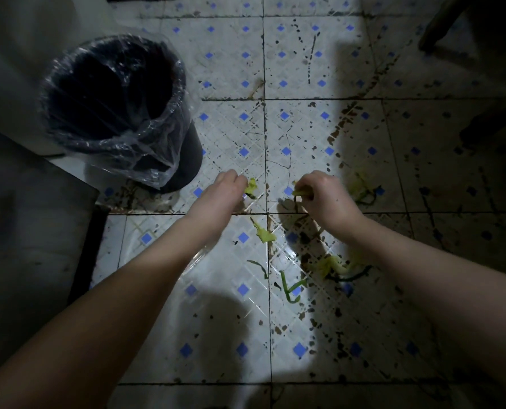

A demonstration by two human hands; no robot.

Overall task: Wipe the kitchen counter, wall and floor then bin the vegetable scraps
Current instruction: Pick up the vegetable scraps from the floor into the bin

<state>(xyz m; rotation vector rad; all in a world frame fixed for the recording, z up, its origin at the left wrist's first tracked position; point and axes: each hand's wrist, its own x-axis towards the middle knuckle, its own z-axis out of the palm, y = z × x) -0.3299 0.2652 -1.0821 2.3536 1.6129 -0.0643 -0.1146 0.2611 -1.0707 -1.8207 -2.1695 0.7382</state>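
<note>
Green and yellow vegetable scraps lie scattered on the tiled floor (240,320). My left hand (222,196) reaches low over the floor, its fingers pinched on a yellow-green leaf scrap (251,185). My right hand (325,199) is closed on another stringy green scrap (299,193). A dark bin (113,107) lined with a clear plastic bag stands at the upper left, just beyond my left hand. More scraps lie loose: a pale leaf (265,234), thin green strips (290,286), a yellowish clump (334,265) and a dim piece (361,187) to the right of my right hand.
The white tiles with blue diamonds carry many dark stains and specks. A grey cabinet or counter side (30,231) rises at the left. A dark furniture leg (440,28) stands at the top right. The right side of the floor is in deep shadow.
</note>
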